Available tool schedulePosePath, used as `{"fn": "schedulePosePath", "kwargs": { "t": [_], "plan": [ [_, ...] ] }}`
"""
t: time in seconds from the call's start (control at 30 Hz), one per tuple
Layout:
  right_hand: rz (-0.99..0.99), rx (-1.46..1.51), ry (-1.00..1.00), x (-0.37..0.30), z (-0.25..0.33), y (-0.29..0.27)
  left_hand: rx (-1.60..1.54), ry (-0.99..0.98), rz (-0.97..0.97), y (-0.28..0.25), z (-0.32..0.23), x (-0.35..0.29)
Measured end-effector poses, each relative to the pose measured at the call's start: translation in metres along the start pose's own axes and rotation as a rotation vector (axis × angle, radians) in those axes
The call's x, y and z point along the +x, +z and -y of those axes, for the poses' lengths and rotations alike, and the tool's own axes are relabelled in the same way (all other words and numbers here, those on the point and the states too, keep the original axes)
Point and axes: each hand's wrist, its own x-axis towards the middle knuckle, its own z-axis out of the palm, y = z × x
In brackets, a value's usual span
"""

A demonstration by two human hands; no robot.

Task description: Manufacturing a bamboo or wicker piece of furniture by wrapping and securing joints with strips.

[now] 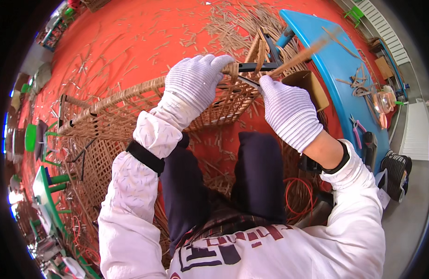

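Woven frame (123,97) beyond the knees, both gloved hands at its right part.
From my remote feed: left hand (191,83) curled tight over the wrapped rim, beside a bare black bar (254,67); fingertips hidden underneath. Right hand (291,109) nearly fisted, gripping a slim dark piece (249,82) at the thumb; I can't make out its kind, its end lost in the glove. Brown strip (300,57) slants from near that thumb toward the blue table (333,69), far end blurred.
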Motion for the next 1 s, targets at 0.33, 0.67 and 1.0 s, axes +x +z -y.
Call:
{"fn": "schedulePosePath", "kwargs": {
  "t": [0.33,0.67,1.0],
  "plan": [
    [0.236,-0.312,-0.155,0.051,0.022,-0.062,0.07,0.002,-0.001,0.006,0.004,0.003],
    [0.154,-0.151,0.092,0.011,0.036,-0.04,0.053,-0.001,-0.015,0.008,0.002,0.001],
    [0.068,-0.127,0.033,0.016,0.038,-0.035,0.014,-0.012,0.028,0.0,0.004,0.004]
  ]
}}
